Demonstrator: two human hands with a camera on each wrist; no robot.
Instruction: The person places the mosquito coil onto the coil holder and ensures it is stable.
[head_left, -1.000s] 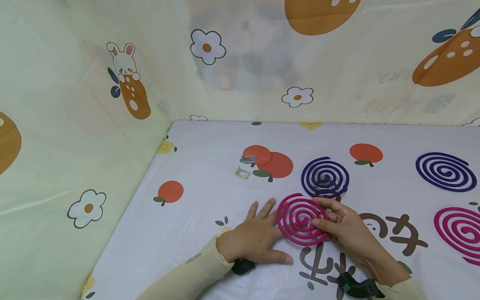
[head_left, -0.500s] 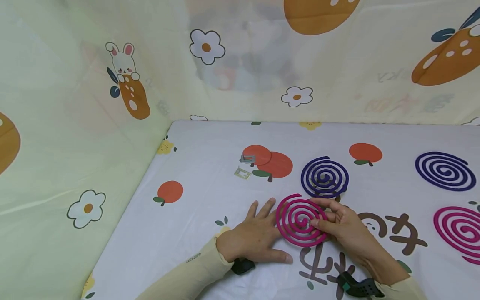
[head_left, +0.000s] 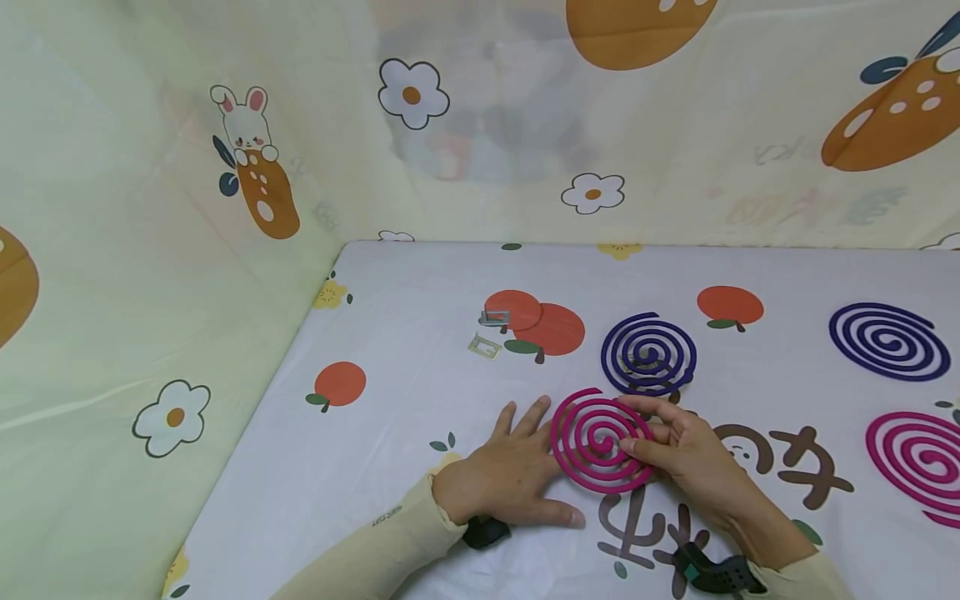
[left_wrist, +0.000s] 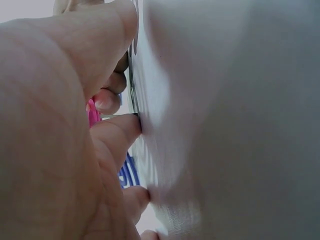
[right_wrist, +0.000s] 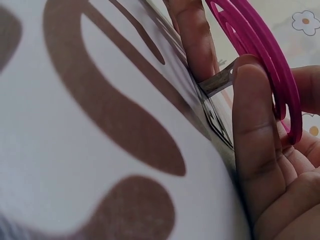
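Observation:
A pink mosquito coil point(head_left: 602, 444) is held slightly above the table, pinched at its right side by my right hand point(head_left: 693, 454). In the right wrist view the coil point(right_wrist: 272, 55) stands edge-on between thumb and fingers. Beneath it a thin metal stand point(right_wrist: 219, 82) rises from a flat base near a fingertip; from above the coil mostly covers it. My left hand point(head_left: 513, 479) lies with fingers spread on the cloth, its index fingertip hidden behind the coil. In the left wrist view the left fingertips point(left_wrist: 131, 125) touch the table surface; whether they press the stand's base I cannot tell.
A blue coil point(head_left: 648, 354) sits on a stand just behind the pink one. Another blue coil point(head_left: 889, 342) and a pink coil point(head_left: 918, 467) lie at the right. Two small metal stands point(head_left: 495, 317) lie at the back left. Patterned cloth walls point(head_left: 487, 125) enclose the table.
Both hands and the pink coil keep almost the same pose. The whole view has shifted very slightly.

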